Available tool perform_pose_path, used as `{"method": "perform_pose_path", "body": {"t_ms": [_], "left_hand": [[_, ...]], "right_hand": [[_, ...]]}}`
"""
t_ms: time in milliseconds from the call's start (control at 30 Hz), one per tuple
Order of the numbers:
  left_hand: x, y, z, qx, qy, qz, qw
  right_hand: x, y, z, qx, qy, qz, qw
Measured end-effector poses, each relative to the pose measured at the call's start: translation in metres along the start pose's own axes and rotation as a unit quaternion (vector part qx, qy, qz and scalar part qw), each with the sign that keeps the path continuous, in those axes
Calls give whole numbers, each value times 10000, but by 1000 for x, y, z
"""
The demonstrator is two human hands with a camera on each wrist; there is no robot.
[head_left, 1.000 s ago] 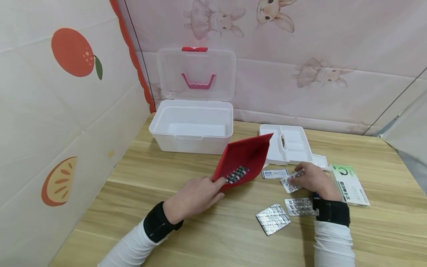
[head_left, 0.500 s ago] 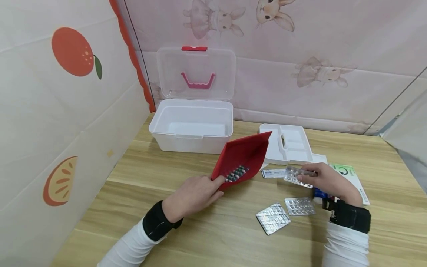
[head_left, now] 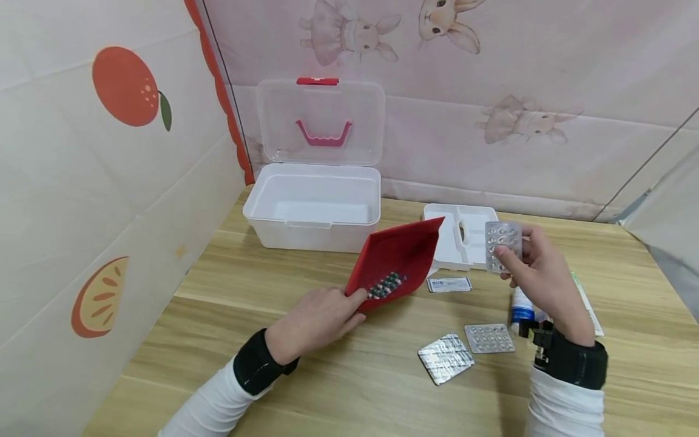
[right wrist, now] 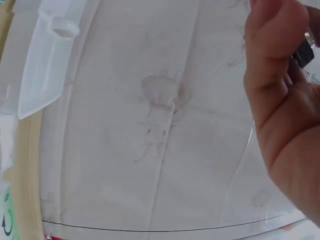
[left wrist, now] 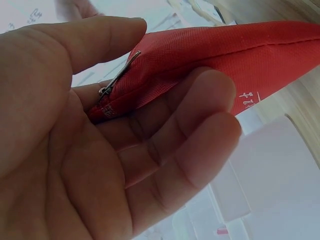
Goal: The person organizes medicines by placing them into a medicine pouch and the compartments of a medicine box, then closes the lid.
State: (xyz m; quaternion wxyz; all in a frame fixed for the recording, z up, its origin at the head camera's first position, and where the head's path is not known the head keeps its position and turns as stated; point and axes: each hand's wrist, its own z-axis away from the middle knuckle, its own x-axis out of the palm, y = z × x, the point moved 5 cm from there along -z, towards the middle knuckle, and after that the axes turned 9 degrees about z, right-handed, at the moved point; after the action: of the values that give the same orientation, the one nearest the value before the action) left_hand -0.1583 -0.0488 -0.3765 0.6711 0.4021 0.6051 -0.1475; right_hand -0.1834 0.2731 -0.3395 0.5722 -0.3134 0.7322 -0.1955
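My left hand (head_left: 318,323) grips the near corner of a red zippered pouch (head_left: 404,249), its mouth gaping toward me. Green-and-white capsules in a blister pack (head_left: 386,285) show inside it. The zipper pull (left wrist: 120,73) hangs beside my thumb in the left wrist view. My right hand (head_left: 546,276) pinches a clear blister pack of pills (head_left: 503,243) between thumb and fingers, raised in front of the white divided tray (head_left: 449,240). Two more blister packs lie on the table: one foil side up (head_left: 446,359), one with pill bubbles up (head_left: 489,338).
At the back stands a white plastic box (head_left: 314,209), its clear lid (head_left: 322,121) raised. A small blue-and-white carton (head_left: 449,284) lies before the tray. A white-and-blue bottle (head_left: 522,308) and a green-and-white box (head_left: 590,309) lie beside my right wrist, partly covered.
My right hand has picked the blister pack up from the table beside the small carton and lifted it upright, up and to the right. The left hand and pouch stay put.
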Motion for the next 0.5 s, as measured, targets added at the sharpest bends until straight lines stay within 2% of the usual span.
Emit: {"method": "perform_pose_path", "body": {"t_ms": [200,333,500], "left_hand": [[0,0,-1,-2,6,42,10000],[2,0,0,-11,10,35,10000],[2,2,-2,1,3,0,10000]], "right_hand": [[-5,-16,-1,-467,499,-438,9967],[-1,-22,0,-738,666,-437,9941],[6,-28,0,-706,786,-388,9937]]}}
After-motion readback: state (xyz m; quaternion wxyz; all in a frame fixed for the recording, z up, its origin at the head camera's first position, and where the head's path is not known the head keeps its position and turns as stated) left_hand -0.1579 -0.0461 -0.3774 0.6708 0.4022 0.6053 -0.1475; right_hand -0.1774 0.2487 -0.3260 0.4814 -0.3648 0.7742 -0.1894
